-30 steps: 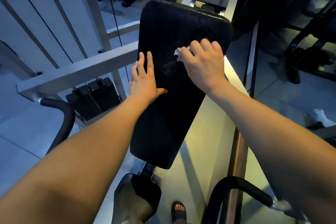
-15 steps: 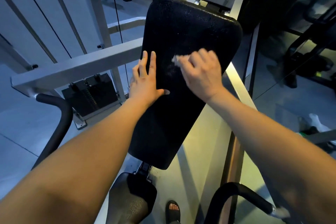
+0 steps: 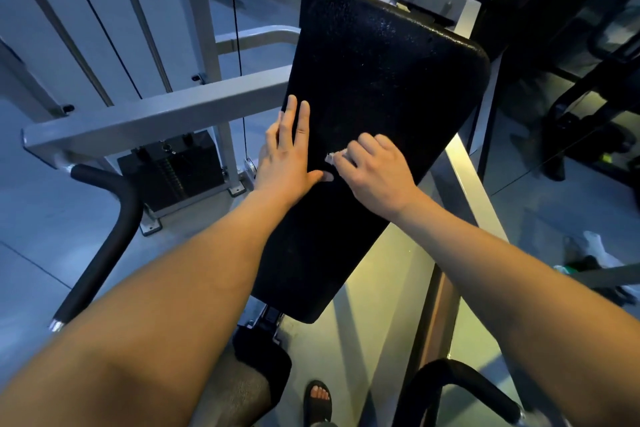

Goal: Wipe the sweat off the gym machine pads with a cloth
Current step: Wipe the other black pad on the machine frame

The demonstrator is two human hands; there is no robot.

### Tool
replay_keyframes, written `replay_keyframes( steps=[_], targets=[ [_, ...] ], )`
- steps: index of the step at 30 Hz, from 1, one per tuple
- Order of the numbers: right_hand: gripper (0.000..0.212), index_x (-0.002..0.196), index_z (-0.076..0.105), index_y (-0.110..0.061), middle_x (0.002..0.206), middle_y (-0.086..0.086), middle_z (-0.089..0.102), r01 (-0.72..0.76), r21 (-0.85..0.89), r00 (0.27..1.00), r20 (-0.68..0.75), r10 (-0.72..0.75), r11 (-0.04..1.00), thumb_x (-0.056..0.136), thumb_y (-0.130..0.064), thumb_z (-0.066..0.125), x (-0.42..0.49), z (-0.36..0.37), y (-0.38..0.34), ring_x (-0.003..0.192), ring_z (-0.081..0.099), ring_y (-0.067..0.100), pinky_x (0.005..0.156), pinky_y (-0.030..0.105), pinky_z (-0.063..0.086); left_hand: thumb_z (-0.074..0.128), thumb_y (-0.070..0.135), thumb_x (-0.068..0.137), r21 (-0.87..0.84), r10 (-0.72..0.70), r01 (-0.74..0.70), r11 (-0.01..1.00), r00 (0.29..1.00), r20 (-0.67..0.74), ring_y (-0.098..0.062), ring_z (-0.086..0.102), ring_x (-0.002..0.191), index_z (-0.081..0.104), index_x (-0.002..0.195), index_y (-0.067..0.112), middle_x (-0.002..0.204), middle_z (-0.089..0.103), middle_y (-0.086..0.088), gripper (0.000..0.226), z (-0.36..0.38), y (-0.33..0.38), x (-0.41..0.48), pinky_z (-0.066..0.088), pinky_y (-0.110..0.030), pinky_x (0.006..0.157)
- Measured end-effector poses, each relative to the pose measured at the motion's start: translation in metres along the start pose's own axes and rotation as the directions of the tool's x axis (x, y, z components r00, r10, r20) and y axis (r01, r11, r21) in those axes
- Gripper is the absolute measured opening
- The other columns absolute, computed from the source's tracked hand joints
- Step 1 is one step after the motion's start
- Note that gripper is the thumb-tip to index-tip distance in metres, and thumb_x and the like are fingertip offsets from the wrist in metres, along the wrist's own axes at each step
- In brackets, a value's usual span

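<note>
Back pad (image 3: 381, 80) of the machine: long, black, textured, tilted away from the viewer, mounted on a grey frame. It fills the centre of the view.

Cloth (image 3: 333, 157): small and whitish, mostly hidden. Only a crumpled edge shows past the right hand's fingertips. It lies on the pad's middle section, just above the left thumb.

Right hand (image 3: 375, 177): fingers curled over the cloth, clamping it against the pad face.

Left hand (image 3: 287, 158): flat on the pad's left edge, fingers straight, thumb spread toward the cloth. It holds nothing and appears to steady the pad.

Change: a second ago the right hand and cloth sat higher, level with the left fingertips. Half a second ago they were a little lower. Now they are level with the left palm and nearly touching the thumb. The left hand has kept its place. This reads as a downward wiping stroke through the mid-pad.

Meaning for the task: the middle band is probably wiped. Fine specks (image 3: 398, 28) near the top of the pad still glint and may be sweat, though this is too small to confirm. The lower half looks untouched by this stroke. I judge the job partly done.

Nearby: grey crossbar (image 3: 156, 118), weight stack (image 3: 173, 166), black handle (image 3: 104, 236), a sandalled foot (image 3: 317, 399) below.
</note>
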State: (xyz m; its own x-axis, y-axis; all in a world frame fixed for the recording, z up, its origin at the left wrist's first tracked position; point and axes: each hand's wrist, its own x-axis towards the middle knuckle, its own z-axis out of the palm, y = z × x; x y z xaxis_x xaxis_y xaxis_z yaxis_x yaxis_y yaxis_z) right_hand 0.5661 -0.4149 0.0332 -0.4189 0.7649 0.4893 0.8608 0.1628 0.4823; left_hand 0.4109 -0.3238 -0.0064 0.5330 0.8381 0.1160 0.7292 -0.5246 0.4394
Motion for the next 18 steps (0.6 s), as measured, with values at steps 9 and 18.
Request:
replay_keyframes(
  steps=[9,18],
  targets=[
    [0.027,0.089,0.066,-0.011,0.078,0.007,0.056,-0.092,-0.011,0.996,-0.015,0.092,0.996,0.106,-0.017,0.045,0.025,-0.005,0.005,0.077,0.052,0.029,0.066,0.040,0.034,0.078,0.058,0.077,-0.032,0.017,-0.016,0.999,1.000,0.016,-0.028,-0.002,0.150,-0.023,0.157,0.027,0.162,-0.031,0.010,0.132,-0.005,-0.003,0.000,0.028,-0.055,0.117],
    [0.030,0.086,0.062,-0.011,0.078,0.008,0.055,-0.091,-0.044,0.995,-0.037,0.089,0.995,0.106,-0.016,0.040,0.047,-0.010,0.010,0.077,0.052,0.030,0.064,0.041,0.034,0.080,0.056,0.076,-0.033,0.036,-0.035,0.999,0.999,0.016,-0.026,0.002,0.149,-0.019,0.158,0.030,0.164,-0.026,0.011,0.131,-0.009,-0.009,-0.001,0.032,-0.052,0.114]
  ],
)
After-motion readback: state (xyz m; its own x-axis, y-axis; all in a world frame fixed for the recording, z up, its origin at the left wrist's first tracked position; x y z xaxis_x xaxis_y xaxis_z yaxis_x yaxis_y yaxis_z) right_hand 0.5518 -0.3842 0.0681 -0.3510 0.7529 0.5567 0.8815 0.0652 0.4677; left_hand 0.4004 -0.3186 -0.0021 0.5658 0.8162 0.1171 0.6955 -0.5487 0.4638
